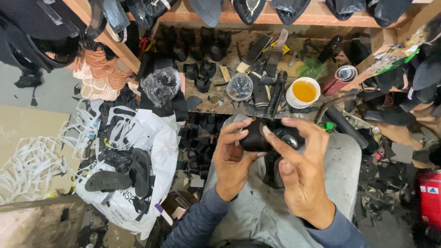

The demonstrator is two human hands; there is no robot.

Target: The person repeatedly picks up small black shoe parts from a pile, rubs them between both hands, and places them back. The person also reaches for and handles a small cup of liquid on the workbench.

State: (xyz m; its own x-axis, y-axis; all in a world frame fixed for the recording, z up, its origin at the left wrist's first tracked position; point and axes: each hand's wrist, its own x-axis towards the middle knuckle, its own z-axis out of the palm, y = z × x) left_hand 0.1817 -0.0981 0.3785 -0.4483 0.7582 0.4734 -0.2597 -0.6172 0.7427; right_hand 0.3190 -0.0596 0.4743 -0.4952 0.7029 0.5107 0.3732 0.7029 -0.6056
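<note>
My left hand [233,154] grips a small black shoe heel block [254,138] between thumb and fingers, just above my lap. My right hand [301,170] is raised beside it, fingers spread, the index fingertip touching the block's right side. Behind the right fingers sits a dark metal stand [288,138] rising from between my knees. My grey trousers [257,211] and blue sleeves fill the lower middle.
A cluttered wooden bench [229,98] ahead carries black heel pieces, tools, a clear plastic bottle bottom [240,86] and a white cup of yellow glue [303,92]. A white sack [138,151] with black soles lies left. A red canister [430,197] stands at the right edge.
</note>
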